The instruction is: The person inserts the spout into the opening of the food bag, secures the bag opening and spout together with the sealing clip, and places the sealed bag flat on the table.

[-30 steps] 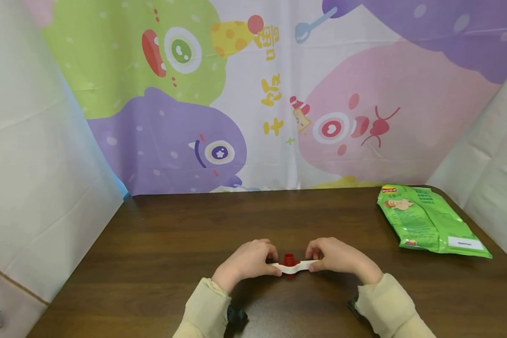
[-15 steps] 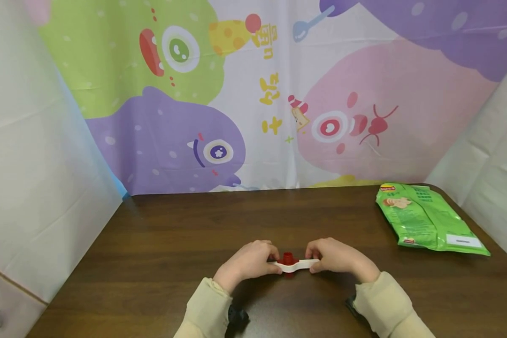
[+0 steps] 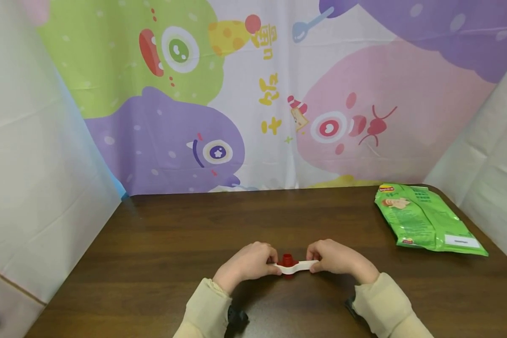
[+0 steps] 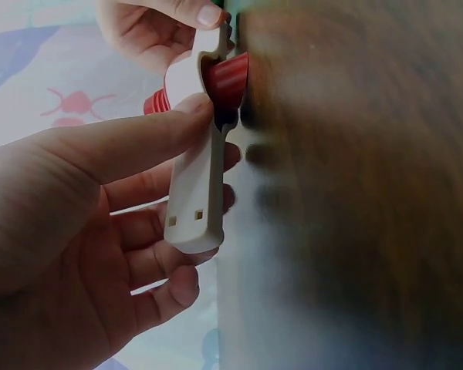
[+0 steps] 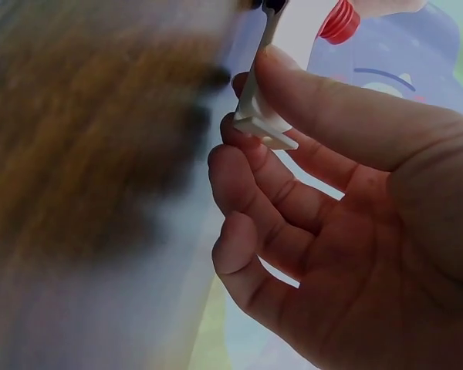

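Both hands hold a white bag clip (image 3: 293, 268) with a red spout (image 3: 287, 259) at its middle, low over the table. My left hand (image 3: 250, 261) pinches one end, thumb on the near face and fingers behind. At the other end, the thumb and fingers of my right hand (image 3: 337, 257) pinch the clip. In the left wrist view, the clip's bar (image 4: 193, 189) shows small square holes near its tip, and the spout's wide red mouth (image 4: 230, 80) faces the table. The right wrist view shows a thin hooked end (image 5: 266, 132) by the fingertips and the spout's ridged neck (image 5: 340, 21).
A green snack bag (image 3: 431, 220) lies at the table's back right. The brown wooden table (image 3: 186, 225) meets a cartoon-printed curtain (image 3: 270, 155) at the back. White cloth (image 3: 38, 141) hangs at both sides.
Both hands keep their hold on the clip with hardly any movement. The head view has shifted very slightly.
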### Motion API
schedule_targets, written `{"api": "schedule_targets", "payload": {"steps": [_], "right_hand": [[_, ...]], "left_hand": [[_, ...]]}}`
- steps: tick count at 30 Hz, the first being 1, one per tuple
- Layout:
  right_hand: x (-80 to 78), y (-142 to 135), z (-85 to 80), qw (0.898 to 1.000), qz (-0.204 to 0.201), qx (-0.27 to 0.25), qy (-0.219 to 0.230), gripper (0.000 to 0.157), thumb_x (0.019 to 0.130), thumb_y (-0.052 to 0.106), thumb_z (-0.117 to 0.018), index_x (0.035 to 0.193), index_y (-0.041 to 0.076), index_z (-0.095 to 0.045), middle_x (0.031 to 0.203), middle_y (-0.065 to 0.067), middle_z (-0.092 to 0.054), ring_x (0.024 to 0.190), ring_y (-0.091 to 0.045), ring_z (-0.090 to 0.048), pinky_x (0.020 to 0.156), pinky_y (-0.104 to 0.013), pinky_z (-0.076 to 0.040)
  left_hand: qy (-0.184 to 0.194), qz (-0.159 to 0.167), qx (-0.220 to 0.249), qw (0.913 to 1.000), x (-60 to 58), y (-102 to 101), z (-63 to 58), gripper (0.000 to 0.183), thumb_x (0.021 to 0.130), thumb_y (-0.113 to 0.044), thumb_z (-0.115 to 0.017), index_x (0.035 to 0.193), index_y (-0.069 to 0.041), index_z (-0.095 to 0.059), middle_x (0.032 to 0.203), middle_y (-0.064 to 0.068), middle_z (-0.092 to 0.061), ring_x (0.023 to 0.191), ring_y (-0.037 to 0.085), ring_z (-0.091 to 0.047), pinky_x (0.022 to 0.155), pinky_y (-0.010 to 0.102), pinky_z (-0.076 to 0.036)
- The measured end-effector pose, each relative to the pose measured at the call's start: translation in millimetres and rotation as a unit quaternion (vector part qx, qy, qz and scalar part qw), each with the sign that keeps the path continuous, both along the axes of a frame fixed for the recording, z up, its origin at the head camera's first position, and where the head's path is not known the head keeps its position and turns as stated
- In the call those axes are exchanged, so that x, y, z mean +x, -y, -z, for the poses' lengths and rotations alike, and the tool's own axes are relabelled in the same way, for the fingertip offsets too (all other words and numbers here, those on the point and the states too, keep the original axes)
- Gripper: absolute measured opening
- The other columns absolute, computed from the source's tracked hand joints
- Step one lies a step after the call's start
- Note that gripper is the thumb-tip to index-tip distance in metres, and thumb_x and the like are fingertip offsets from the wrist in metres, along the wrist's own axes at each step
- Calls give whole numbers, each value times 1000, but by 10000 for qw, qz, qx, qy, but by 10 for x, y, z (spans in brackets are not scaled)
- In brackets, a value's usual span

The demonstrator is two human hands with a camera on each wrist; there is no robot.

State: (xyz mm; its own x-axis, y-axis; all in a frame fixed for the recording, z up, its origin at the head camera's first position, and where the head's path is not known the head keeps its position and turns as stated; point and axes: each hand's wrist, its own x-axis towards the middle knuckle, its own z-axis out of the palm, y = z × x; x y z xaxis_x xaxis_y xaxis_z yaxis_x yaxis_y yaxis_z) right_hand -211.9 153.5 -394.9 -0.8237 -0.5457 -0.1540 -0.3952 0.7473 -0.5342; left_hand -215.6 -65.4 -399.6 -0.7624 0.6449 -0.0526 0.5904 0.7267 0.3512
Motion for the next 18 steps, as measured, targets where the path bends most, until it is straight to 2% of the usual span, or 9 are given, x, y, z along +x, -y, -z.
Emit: {"api": "schedule_targets", "payload": {"steps": [10,18], "right_hand": [[-11,-31,-7,9983,-231,-301,-442,9,74,17,-64,74,17,-55,64,8,-49,56,-7,-40,52,-22,-35],[-44,-55,-22,9970,-123,-493,-583,8,76,20,-62,78,17,-55,64,10,-52,53,-5,-41,50,-21,-37]], "left_hand": [[-94,-26,377,9992,-7,68,-18,16,74,-32,-63,69,-19,-57,57,-12,-48,48,3,-38,45,17,-32],[-217,-118,610,9978,-43,85,-33,15,78,-29,-60,76,-16,-55,61,-11,-49,49,4,-38,46,18,-32]]}}
